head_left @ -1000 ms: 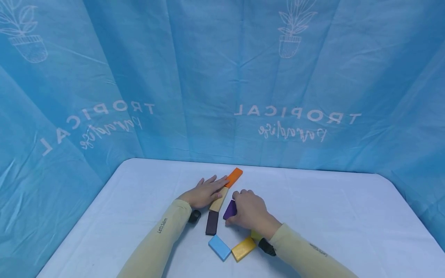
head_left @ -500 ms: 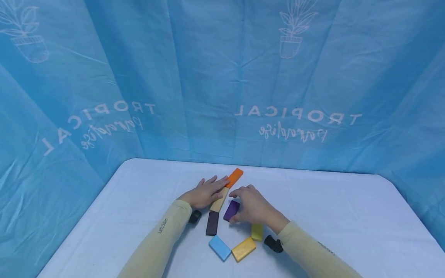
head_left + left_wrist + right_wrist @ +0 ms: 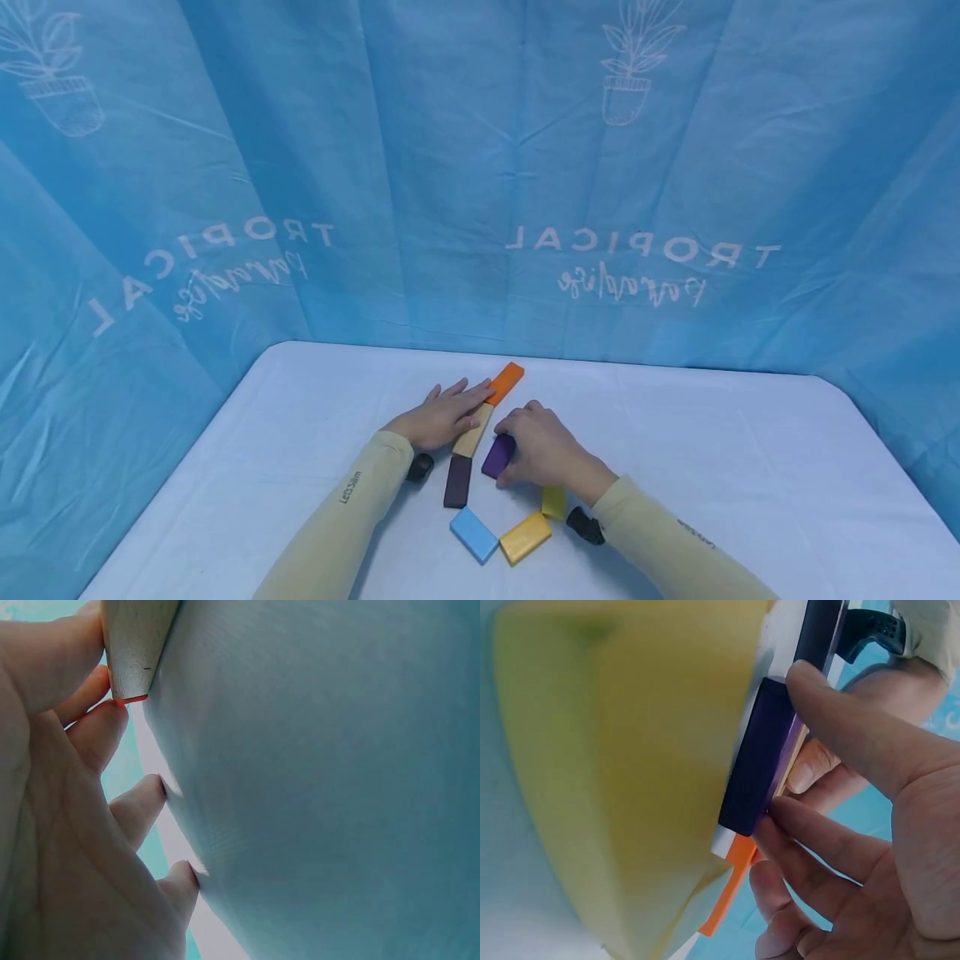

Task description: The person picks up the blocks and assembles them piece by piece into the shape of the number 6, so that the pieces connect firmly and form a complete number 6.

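Note:
In the head view my left hand (image 3: pixel 437 419) lies with spread, straight fingers over the joint of an orange block (image 3: pixel 507 382) and a plain wooden block (image 3: pixel 472 431). Its thumb touches the plain block's side in the left wrist view. My right hand (image 3: pixel 543 446) pinches a purple block (image 3: pixel 497 456) by its two ends. The right wrist view has the thumb at one end of that purple block (image 3: pixel 759 761) and fingertips at the other. A dark block (image 3: pixel 457 481) touches the plain block's near end, forming a line with it and the orange one.
Nearer the front lie a light blue block (image 3: pixel 474 535), a golden-yellow block (image 3: pixel 526 537) and a yellow-green block (image 3: pixel 553 502) partly below the right wrist. They stand on a white table (image 3: pixel 712 467) backed by a blue curtain (image 3: pixel 450 167).
My right hand drew slightly right and spread its fingers off the purple block, then came back in and took the block's ends. The left hand stayed put.

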A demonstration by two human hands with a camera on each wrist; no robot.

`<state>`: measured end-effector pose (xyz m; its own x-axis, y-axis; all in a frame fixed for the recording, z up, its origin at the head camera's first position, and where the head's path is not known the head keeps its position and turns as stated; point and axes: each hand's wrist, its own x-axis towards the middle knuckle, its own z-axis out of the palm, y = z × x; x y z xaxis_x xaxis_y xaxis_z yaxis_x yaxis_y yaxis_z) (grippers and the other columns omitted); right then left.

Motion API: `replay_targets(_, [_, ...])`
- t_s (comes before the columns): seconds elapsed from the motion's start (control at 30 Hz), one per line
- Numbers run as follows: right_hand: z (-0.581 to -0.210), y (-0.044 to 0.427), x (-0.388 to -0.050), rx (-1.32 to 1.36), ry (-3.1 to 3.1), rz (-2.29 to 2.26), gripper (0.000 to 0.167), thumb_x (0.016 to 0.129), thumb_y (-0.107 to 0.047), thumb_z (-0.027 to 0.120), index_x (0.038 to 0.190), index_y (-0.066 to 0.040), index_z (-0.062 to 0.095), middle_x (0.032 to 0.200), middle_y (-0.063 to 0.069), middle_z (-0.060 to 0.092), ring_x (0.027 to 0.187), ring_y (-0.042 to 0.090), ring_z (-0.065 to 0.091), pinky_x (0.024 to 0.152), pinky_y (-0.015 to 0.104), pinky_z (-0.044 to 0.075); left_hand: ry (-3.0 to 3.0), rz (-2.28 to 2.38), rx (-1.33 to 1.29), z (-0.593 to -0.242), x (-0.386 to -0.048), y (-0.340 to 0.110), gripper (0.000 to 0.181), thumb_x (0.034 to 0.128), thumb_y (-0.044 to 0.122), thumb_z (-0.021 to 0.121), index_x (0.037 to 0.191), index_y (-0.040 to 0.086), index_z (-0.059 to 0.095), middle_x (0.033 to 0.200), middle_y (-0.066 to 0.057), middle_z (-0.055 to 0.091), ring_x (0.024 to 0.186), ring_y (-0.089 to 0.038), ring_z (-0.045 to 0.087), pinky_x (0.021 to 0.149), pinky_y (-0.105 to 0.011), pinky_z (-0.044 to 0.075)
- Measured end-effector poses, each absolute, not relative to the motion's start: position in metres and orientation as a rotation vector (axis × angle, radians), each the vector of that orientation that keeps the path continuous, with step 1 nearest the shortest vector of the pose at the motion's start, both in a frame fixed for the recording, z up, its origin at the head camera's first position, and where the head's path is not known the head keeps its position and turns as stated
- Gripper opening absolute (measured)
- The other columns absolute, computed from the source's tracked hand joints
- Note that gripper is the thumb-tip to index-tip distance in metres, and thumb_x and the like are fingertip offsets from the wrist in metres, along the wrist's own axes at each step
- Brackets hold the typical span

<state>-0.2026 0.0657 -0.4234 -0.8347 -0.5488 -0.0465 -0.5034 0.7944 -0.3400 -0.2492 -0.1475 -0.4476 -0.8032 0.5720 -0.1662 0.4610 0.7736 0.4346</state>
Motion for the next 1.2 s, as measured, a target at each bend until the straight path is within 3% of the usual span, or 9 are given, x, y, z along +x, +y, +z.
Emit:
replay_targets(0.6, [-0.426,0.051,-0.205,-0.756,2.925,-0.358,0.062,0.068,-0.048,0.092,0.112,-0.007,0.074,0.098,0.004,0.069,0.088,0.019,0.051,0.076,0.033,0.047,2.68,0.558,0.76,-0.447,-0.248,-0.146,0.058,0.1082,0.035,0.044,0.161,0.022,0.026,0.167,0.002,0.021,0.153,-0.032,0.013,0.12,-0.062,0.005])
replay_targets(1.2, [-0.424,0.047,-0.202,-0.72,2.947,-0.323,0.061,0.069,-0.05,0.091,0.108,-0.007,0.073,0.095,0.005,0.067,0.087,0.02,0.051,0.076,0.035,0.047,2.675,0.566,0.753,-0.446,-0.248,-0.145,0.058,0.1084,0.034,0.044,0.161,0.02,0.026,0.167,0.0,0.021,0.153,-0.033,0.013,0.12,-0.062,0.005])
